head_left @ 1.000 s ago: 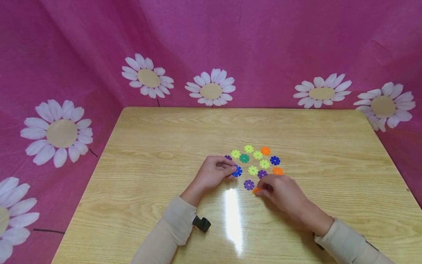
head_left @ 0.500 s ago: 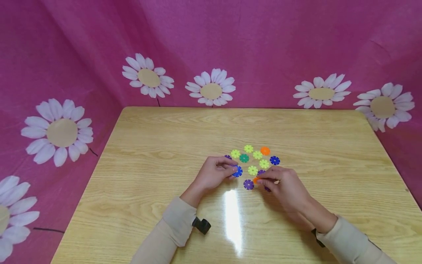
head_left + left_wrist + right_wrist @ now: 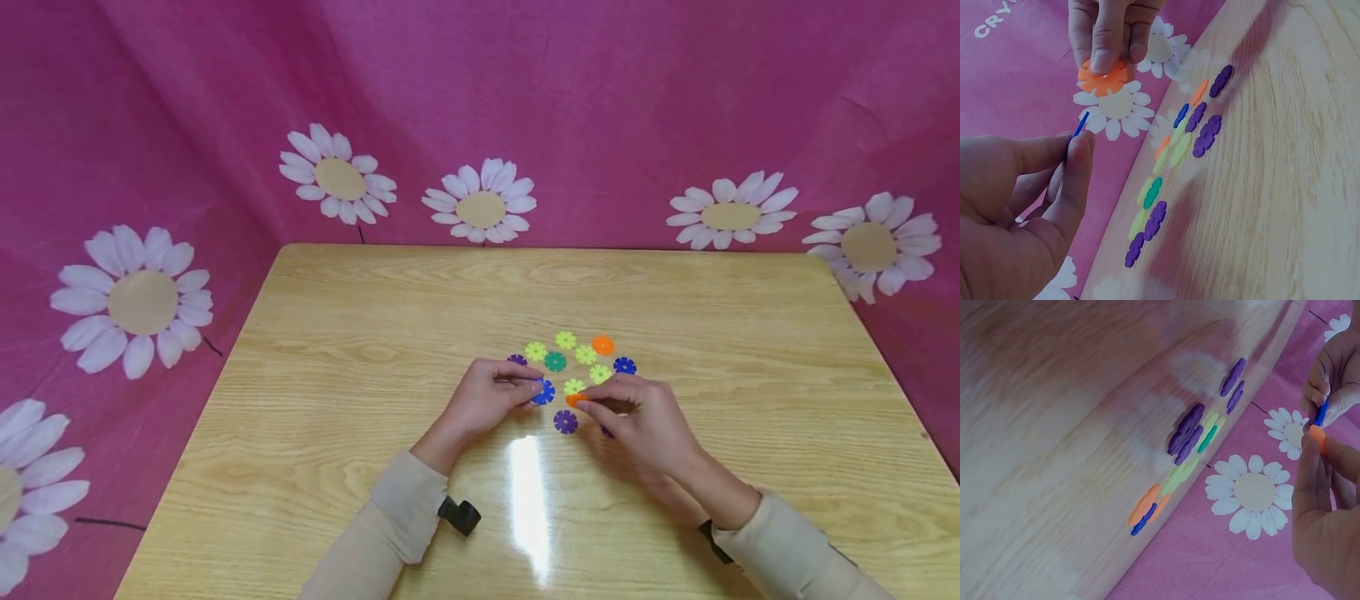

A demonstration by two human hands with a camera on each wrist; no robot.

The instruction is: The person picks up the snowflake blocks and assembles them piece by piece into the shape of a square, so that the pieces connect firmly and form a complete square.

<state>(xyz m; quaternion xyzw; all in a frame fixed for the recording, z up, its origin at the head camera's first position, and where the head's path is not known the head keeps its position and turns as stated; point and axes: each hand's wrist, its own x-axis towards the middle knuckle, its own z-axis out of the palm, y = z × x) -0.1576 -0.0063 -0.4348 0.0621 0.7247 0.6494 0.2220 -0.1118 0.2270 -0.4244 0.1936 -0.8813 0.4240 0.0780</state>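
Note:
My left hand (image 3: 491,397) pinches a blue notched plastic disc (image 3: 545,392) between thumb and fingers; edge-on in the left wrist view, the blue disc (image 3: 1080,124) looks like a thin strip. Facing it, my right hand (image 3: 651,419) pinches an orange notched disc (image 3: 574,401) by its edge. A small gap parts the two held discs in the head and left wrist views. Both are raised off the table. Under and behind the hands lie more such discs: a purple disc (image 3: 566,422), a green disc (image 3: 555,362) and several yellow discs (image 3: 566,340). The right hand hides some of them.
At the back of the group lie an orange disc (image 3: 603,345) and a dark blue disc (image 3: 625,366). They rest on a wood-grain table (image 3: 360,333). A pink cloth (image 3: 600,100) with white flowers hangs behind and left of the table.
My right hand has moved up and left, bringing the orange disc close to the blue one. A purple disc now shows under the right hand. The left hand has barely moved.

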